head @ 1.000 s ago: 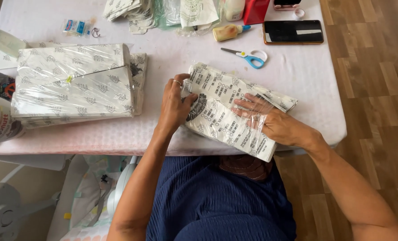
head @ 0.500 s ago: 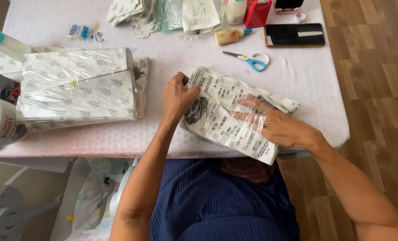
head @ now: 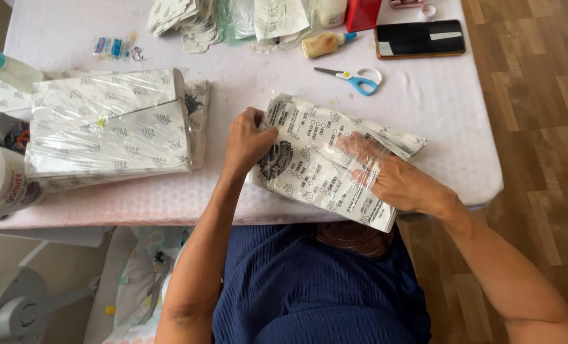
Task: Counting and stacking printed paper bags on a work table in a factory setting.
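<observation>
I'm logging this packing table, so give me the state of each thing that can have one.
Printed paper bags in clear plastic wrap: flat, gripped by both hands.
Left hand: pinching wrap edge.
Right hand: fingers inside wrap.
Blue-handled scissors: closed.
Black phone: screen dark.
Wrapped bag bundles: stacked.

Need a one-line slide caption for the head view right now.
Left hand and right hand press a clear-wrapped stack of printed paper bags on the white table, scissors beyond.
</observation>
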